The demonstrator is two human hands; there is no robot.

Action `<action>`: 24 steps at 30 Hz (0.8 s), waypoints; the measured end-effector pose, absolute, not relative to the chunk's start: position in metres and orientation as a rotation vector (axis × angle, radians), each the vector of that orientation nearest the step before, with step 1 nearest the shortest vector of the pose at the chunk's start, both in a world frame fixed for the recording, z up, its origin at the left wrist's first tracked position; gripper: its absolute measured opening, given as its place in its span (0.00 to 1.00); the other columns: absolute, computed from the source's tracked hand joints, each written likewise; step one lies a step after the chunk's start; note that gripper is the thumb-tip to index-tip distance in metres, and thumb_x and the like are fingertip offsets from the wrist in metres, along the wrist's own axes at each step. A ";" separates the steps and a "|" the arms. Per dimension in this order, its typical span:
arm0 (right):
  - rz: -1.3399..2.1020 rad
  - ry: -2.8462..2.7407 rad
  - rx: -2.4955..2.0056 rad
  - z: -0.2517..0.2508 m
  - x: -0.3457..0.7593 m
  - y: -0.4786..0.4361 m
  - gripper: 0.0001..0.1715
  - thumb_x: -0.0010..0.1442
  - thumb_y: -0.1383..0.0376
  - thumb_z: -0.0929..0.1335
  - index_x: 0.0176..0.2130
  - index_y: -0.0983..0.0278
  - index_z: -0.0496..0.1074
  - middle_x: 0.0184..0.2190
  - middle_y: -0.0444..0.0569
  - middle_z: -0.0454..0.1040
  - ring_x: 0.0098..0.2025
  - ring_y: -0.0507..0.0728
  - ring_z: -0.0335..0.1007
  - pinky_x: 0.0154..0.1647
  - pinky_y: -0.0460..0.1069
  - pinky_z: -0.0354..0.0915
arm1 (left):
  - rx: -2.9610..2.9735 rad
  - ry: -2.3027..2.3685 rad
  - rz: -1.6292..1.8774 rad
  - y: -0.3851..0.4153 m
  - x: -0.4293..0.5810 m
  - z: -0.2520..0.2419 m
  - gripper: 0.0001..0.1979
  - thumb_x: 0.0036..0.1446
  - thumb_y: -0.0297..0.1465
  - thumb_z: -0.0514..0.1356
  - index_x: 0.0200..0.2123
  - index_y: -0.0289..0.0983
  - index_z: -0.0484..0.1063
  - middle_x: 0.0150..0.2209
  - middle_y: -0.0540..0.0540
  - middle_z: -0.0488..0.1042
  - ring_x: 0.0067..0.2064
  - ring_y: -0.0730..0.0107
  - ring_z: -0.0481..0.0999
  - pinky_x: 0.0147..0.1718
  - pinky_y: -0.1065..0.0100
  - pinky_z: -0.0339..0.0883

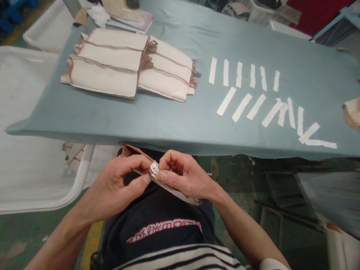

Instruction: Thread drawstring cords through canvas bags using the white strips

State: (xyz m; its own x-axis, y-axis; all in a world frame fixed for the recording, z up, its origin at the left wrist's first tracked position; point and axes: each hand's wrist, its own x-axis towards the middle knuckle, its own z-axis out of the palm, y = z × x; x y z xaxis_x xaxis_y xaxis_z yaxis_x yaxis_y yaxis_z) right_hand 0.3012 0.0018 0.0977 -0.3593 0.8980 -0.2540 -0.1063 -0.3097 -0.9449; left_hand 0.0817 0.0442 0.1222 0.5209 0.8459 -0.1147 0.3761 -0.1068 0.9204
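Below the edge of a bench (118, 123), a worker's left hand (120, 183) and right hand (182, 172) meet at a small white piece (154, 168) over a cream pouch (178, 193) on the lap. The right thumb and forefinger pinch it; the left fingertips bracket its other side, their grip unclear. Neat work likely calls for light, even pressure, with the pouch steadied. Pinkish-red lettering (165, 229) on a dark garment (132, 221) is too blurred to read.

held piece (172, 190), matt cloth; table cover (168, 122), smooth, faintly glossy; strips (226, 101), papery.
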 end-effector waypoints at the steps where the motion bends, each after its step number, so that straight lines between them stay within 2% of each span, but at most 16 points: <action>1: 1.789 -1.153 -1.087 0.097 0.301 0.003 0.34 0.60 0.40 0.84 0.37 0.60 0.70 0.25 0.34 0.66 0.26 0.48 0.57 0.27 0.44 0.57 | 1.688 1.031 0.564 0.045 0.081 0.122 0.13 0.60 0.41 0.64 0.28 0.44 0.86 0.27 0.49 0.82 0.31 0.58 0.78 0.37 0.63 0.76; 8: 1.870 -1.114 -1.061 0.097 0.299 0.008 0.36 0.60 0.38 0.83 0.37 0.59 0.68 0.24 0.34 0.66 0.25 0.48 0.58 0.26 0.44 0.57 | 1.572 1.003 0.576 0.047 0.087 0.123 0.12 0.58 0.42 0.67 0.28 0.43 0.85 0.28 0.48 0.81 0.32 0.59 0.76 0.36 0.63 0.76; 13: 1.737 -1.224 -1.120 0.096 0.299 0.007 0.26 0.68 0.45 0.79 0.38 0.60 0.70 0.26 0.35 0.67 0.26 0.49 0.59 0.26 0.44 0.57 | 1.605 1.032 0.562 0.048 0.085 0.125 0.14 0.60 0.43 0.67 0.29 0.41 0.84 0.29 0.48 0.81 0.32 0.61 0.76 0.38 0.66 0.77; 17: 1.600 -1.397 -1.156 0.100 0.303 0.007 0.17 0.72 0.53 0.76 0.39 0.60 0.72 0.26 0.36 0.67 0.26 0.49 0.60 0.28 0.45 0.58 | 1.649 0.987 0.583 0.047 0.080 0.124 0.11 0.63 0.39 0.66 0.33 0.40 0.85 0.31 0.49 0.84 0.34 0.64 0.79 0.38 0.69 0.75; 19: 1.452 -1.527 -1.180 0.104 0.305 0.008 0.14 0.74 0.55 0.74 0.39 0.60 0.72 0.27 0.37 0.70 0.27 0.49 0.61 0.29 0.46 0.60 | 1.654 0.991 0.613 0.047 0.080 0.124 0.11 0.64 0.37 0.65 0.33 0.40 0.85 0.31 0.50 0.85 0.34 0.65 0.81 0.37 0.71 0.74; 24: 0.772 -1.859 -1.150 0.111 0.312 0.011 0.08 0.76 0.62 0.72 0.41 0.61 0.78 0.36 0.45 0.81 0.33 0.51 0.70 0.37 0.47 0.66 | 1.739 1.040 0.667 0.045 0.087 0.126 0.13 0.64 0.35 0.63 0.33 0.40 0.87 0.31 0.51 0.87 0.33 0.68 0.84 0.34 0.73 0.74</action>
